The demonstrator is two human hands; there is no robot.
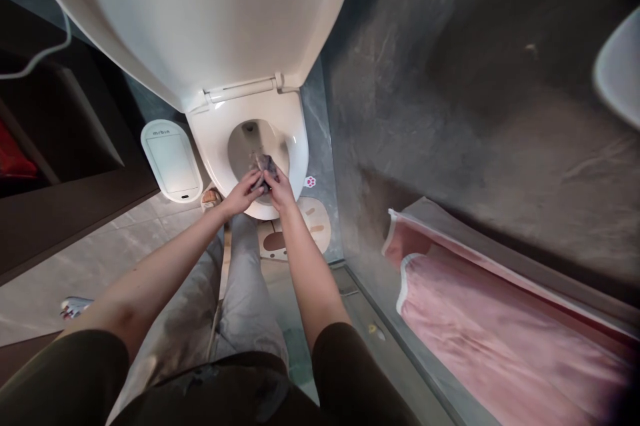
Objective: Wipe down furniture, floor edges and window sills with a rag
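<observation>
Both of my hands meet over the front of a white toilet bowl [220,153], gripping a crumpled dark grey cloth [265,165] between them. My left hand [243,193] pinches the cloth from the left side. On its right side, my right hand [280,189] has its fingers closed around it. The raised toilet lid [200,19] stands behind the bowl. The cloth's lower folds are partly hidden by my fingers.
A white lidded bin [173,163] stands left of the toilet. Pink towels [490,326] hang along the grey wall at right. A patterned mat [313,233] lies at the toilet's base. A dark cabinet [65,213] lines the left side.
</observation>
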